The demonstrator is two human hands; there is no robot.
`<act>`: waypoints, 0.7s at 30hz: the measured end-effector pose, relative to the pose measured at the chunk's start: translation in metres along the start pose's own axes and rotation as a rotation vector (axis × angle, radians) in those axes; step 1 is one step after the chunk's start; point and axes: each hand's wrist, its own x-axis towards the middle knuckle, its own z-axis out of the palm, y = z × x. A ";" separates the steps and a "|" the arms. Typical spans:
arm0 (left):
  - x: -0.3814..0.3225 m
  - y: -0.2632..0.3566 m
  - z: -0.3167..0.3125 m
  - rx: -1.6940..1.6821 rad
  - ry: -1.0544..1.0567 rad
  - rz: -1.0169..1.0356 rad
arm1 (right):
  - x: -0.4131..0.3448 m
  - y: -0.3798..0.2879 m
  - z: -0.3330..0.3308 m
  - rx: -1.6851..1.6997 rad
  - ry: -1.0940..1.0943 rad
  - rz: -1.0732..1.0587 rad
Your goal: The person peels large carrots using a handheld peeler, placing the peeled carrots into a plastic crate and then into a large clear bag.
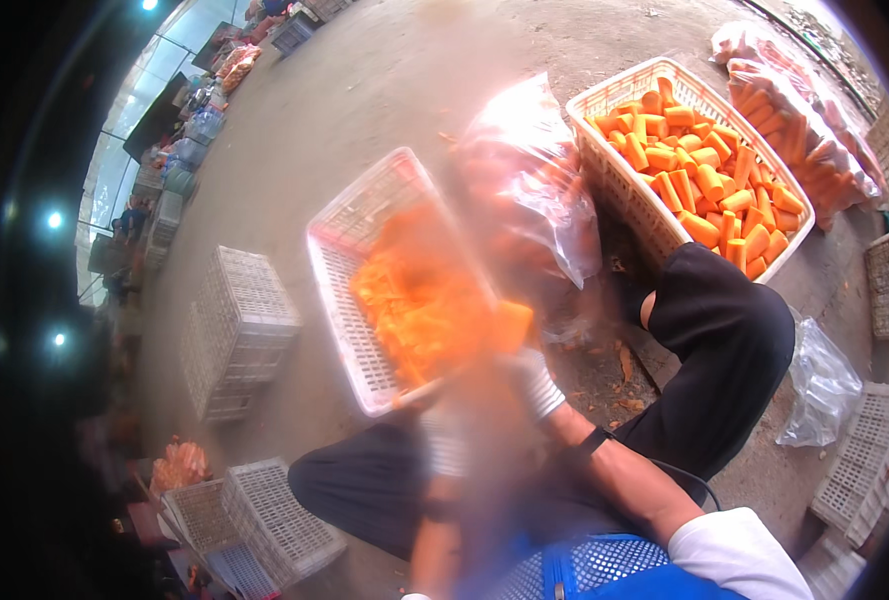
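My right hand (530,379), in a white knit glove, holds a thick orange carrot piece (514,325) at the near right edge of a white plastic crate (345,330). Orange carrot peelings (407,315) fill much of that crate, which lies tilted before my legs. Close to its near edge is my left hand (444,439), gloved as well. A hazy smudge over the middle of the view hides its fingers and anything in them.
Beyond my knee stands a cream crate (617,172) of peeled carrot pieces (707,176). A clear plastic bag of carrots (534,187) sits between the crates. More bagged carrots (797,127) lie at far right. Stacked crates (245,315) stand left; an empty-looking plastic bag (819,390) lies right.
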 end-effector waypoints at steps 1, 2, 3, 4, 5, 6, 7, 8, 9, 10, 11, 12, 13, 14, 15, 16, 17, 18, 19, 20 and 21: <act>-0.003 -0.002 0.003 0.020 -0.027 -0.006 | -0.003 0.006 0.002 -0.001 -0.001 0.001; -0.006 -0.004 0.007 0.040 -0.055 -0.010 | -0.008 0.016 0.005 -0.030 -0.093 0.045; -0.009 0.003 0.014 0.061 -0.083 -0.016 | -0.007 0.017 0.007 -0.055 -0.187 0.093; -0.007 0.001 0.013 0.007 -0.043 -0.031 | -0.009 0.016 0.006 -0.052 -0.190 0.099; -0.002 -0.004 0.001 -0.054 -0.016 -0.054 | -0.004 -0.003 0.000 0.111 -0.121 0.096; 0.007 -0.013 -0.013 -0.139 0.004 -0.075 | -0.005 -0.004 0.002 0.195 -0.089 0.100; 0.009 -0.015 -0.034 -0.202 0.058 -0.079 | -0.007 -0.013 0.009 0.304 -0.073 0.096; 0.021 -0.019 -0.034 -0.246 0.057 -0.076 | -0.016 0.004 0.014 0.245 -0.099 0.341; 0.035 -0.023 -0.031 -0.216 0.049 -0.050 | -0.026 0.026 0.017 0.271 -0.157 0.592; 0.047 -0.019 -0.028 -0.181 0.050 -0.027 | -0.036 0.048 0.022 0.291 -0.215 0.847; 0.051 -0.010 -0.034 -0.071 0.057 0.025 | -0.030 0.037 0.028 0.303 -0.242 0.852; 0.059 -0.006 -0.032 0.081 0.036 0.100 | -0.014 0.020 0.026 0.279 -0.239 0.887; 0.064 -0.004 -0.029 0.381 -0.004 0.218 | -0.009 0.014 0.025 0.267 -0.240 0.907; 0.070 -0.013 -0.023 0.753 -0.039 0.348 | -0.004 0.009 0.020 0.248 -0.229 0.930; 0.076 -0.033 -0.019 1.032 -0.042 0.430 | -0.004 0.011 0.017 0.186 -0.263 0.787; 0.081 -0.051 -0.014 1.333 -0.015 0.528 | -0.005 0.014 0.014 0.124 -0.297 0.644; 0.084 -0.055 -0.008 1.606 0.033 0.631 | -0.008 0.022 0.015 0.124 -0.294 0.654; 0.087 -0.057 -0.005 1.084 0.104 0.460 | -0.011 0.028 0.017 0.149 -0.275 0.640; 0.098 -0.061 -0.008 0.913 0.142 0.439 | -0.016 0.034 0.017 0.162 -0.266 0.636; 0.110 -0.067 -0.035 0.778 0.192 0.390 | -0.015 0.025 0.024 0.201 -0.289 0.618; 0.121 -0.076 -0.052 0.628 0.225 0.322 | -0.003 0.003 0.019 0.254 -0.327 0.658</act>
